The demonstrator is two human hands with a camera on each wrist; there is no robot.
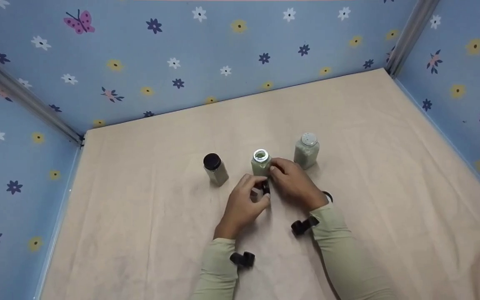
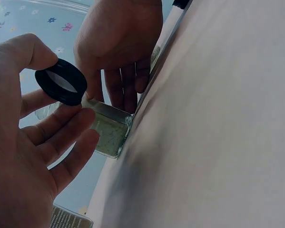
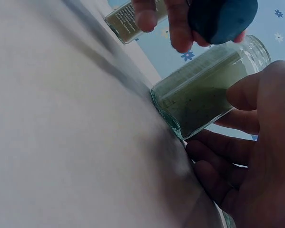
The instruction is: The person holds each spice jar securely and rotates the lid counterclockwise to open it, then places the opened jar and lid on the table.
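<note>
My left hand (image 1: pixel 241 207) pinches a black screw cap (image 1: pixel 266 187) between thumb and fingers; its pale inside faces the left wrist view. Just beyond it, an uncapped glass spice jar (image 1: pixel 261 167) stands upright on the cloth. Green powder fills much of this jar, as the right wrist view shows. My right hand (image 1: pixel 295 185) holds the jar's right side with thumb and forefinger, while its other fingers curl low beside the base. In the right wrist view the cap (image 3: pixel 223 19) is near the jar's mouth, with the left fingers behind it.
A black-capped glass jar (image 1: pixel 218 175) with a printed label stands to the left. Another jar (image 1: pixel 306 154), with a pale perforated top, stands behind my right hand. Beige cloth (image 1: pixel 140 216) covers the table; blue flowered panels (image 1: pixel 206 46) border the back and sides.
</note>
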